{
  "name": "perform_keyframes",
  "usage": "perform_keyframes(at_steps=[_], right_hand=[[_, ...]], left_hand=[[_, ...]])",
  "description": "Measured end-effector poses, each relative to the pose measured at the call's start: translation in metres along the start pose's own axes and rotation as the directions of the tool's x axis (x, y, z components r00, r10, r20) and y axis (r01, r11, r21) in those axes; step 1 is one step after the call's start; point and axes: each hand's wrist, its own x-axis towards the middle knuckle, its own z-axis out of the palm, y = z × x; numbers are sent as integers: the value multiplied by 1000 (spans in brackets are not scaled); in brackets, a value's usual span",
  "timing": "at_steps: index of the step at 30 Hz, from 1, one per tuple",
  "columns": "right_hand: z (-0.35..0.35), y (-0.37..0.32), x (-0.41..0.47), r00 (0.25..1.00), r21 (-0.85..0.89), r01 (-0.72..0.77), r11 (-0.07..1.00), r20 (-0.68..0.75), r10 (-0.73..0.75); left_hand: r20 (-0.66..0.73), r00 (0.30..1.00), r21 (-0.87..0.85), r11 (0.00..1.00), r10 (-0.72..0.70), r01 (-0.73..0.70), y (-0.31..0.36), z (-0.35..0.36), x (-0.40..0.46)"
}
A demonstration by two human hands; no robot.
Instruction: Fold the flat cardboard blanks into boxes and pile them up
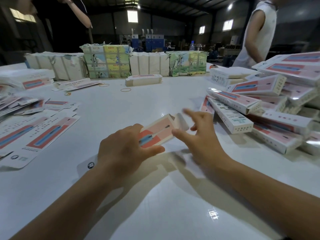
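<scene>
Head view: left hand [124,149] grips box [159,132]; right hand [200,141] fingers spread; folded boxes [259,108] alongside.

Glossy white table [121,104], flat blanks [43,135] left, folded boxes [259,108] right, wrapped bundles [106,61] behind

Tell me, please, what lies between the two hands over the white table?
In the head view, a half-folded pink-and-red cardboard box lies between the left hand, gripping it, and the right hand.

No print can be read. The boxes [230,116] beside the worktop's [138,104] right edge, the flat blanks [43,135] at its left and the wrapped bundles [106,61] behind carry lettering too small and blurred.
</scene>
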Motion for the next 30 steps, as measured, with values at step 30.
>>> perform_keyframes(at_steps=[30], right_hand=[[4,-4,-2,970,493,-176,852,234,65]], left_hand=[[-171,973,110,984,157,-140,1,5,0]])
